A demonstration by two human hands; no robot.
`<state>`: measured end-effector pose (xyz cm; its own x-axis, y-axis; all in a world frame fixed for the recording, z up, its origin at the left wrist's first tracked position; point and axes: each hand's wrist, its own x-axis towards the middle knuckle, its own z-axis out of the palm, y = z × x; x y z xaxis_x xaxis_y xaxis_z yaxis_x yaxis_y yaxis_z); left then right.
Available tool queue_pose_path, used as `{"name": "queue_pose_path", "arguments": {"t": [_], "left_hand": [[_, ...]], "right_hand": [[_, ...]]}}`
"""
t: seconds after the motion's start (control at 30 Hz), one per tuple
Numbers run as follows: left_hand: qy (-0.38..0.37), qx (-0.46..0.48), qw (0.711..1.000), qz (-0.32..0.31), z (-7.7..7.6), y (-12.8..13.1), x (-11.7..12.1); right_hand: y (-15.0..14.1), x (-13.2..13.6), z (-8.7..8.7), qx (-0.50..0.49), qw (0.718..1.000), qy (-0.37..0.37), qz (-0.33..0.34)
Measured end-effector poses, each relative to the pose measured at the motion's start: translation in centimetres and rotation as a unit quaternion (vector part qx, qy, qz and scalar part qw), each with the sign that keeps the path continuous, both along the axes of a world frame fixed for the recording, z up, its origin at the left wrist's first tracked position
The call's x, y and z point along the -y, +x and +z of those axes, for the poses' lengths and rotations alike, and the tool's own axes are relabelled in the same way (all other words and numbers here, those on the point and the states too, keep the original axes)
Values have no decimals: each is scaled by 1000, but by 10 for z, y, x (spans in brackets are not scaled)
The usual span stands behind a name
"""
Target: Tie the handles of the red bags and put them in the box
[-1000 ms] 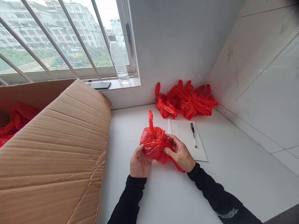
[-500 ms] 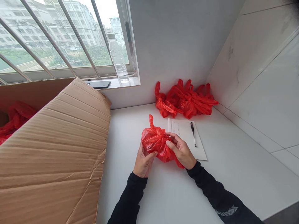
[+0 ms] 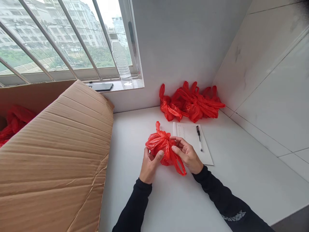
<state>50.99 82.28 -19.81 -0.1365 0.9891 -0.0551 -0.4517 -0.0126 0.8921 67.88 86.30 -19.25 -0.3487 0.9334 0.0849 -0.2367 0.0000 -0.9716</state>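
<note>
A knotted red plastic bag [image 3: 160,145] is between my two hands, over the white tabletop. My left hand [image 3: 150,164] grips its lower left side, thumb in front and fingers partly hidden behind the plastic. On the right side my right hand [image 3: 188,154] holds the bag with thumb and fingertips near the knot. One loop of the bag sticks up at the top, and another hangs down at the lower right. What the bag contains is hidden. Just behind my right hand lies a notepad [image 3: 205,148] with handwriting, and a black pen [image 3: 199,138] rests on it.
Several tied red bags [image 3: 193,103] sit against the back wall. At the left stands a large cardboard box [image 3: 60,154] with more red plastic inside. The windowsill holds a water bottle [image 3: 122,62] and a phone [image 3: 101,87]. A tiled wall [image 3: 272,83] borders the table [image 3: 241,167] on the right.
The bag has turned a little in my hands; its lower loop now hangs open and its top loop sits slightly lower. My left thumb has shifted upward on the plastic.
</note>
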Motion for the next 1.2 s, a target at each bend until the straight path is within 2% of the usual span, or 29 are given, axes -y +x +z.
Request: {"name": "queue_pose_path", "arguments": {"t": [0.13,0.33,0.47,0.6,0.73,0.8,0.87,1.0,1.2], "left_hand": [[22,-53,998,-16,-1,0,0],[-21,38,999,-5,-8,-6,-3],[-29,67,997,-6,-6,-9,-3],[-16,48,998,-33,5,-5,0],[46,-13,998,-38,15,1,3],[48,-51,997,-24,14,1,3],[27,-65,997,-16,9,-2,2],[-15,-8,1000,-22,-1,-9,-1],[-25,42,999,-4,-1,-11,-3]], "right_hand": [[0,1,-1,10,999,18,-25],[1,-2,-2,-50,998,-41,-17],[2,-4,-4,-55,997,-53,16],[-2,-1,-5,-4,1000,15,13],[-7,8,0,64,993,104,6],[-9,12,2,105,981,161,1],[-9,14,2,122,975,186,-2],[-7,10,-1,67,992,103,6],[-6,4,-3,-2,999,35,-4]]}}
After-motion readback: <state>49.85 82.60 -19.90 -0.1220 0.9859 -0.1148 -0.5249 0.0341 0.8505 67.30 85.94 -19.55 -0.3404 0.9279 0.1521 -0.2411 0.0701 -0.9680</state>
